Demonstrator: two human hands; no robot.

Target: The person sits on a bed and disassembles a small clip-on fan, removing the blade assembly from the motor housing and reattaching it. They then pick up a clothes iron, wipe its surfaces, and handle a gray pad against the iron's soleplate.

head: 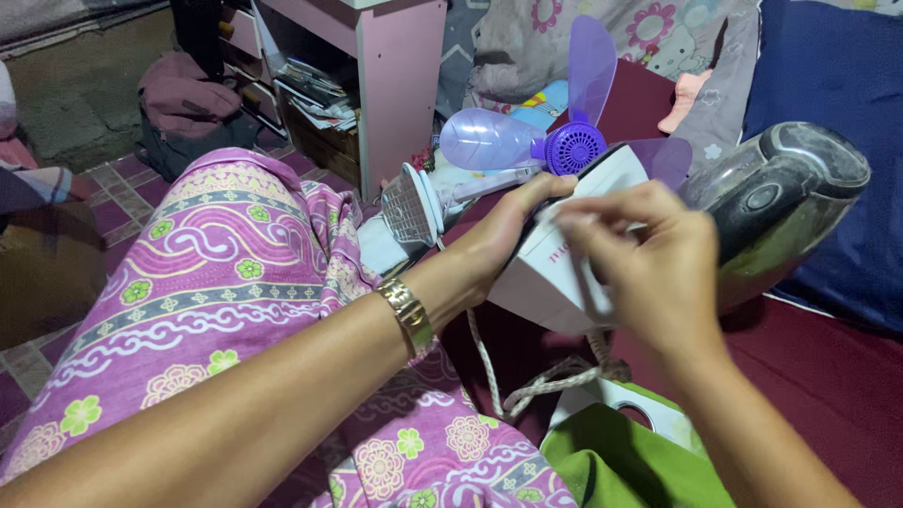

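Both hands (508,230) (649,273) curled around white fan base (546,282).

Colours shown: white iron (546,273) with grey-black handle (781,202); purple translucent fan blades (591,71); pink-magenta batik cloth (235,282) patterned with green flowers; gold bracelet (408,313); green fabric (611,461); pink cabinet (400,85).

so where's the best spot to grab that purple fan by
Probably the white stem behind the hub, coming from the left: it is a bare bar, while the thin blades fan out and would flex. The left hand is nearest.
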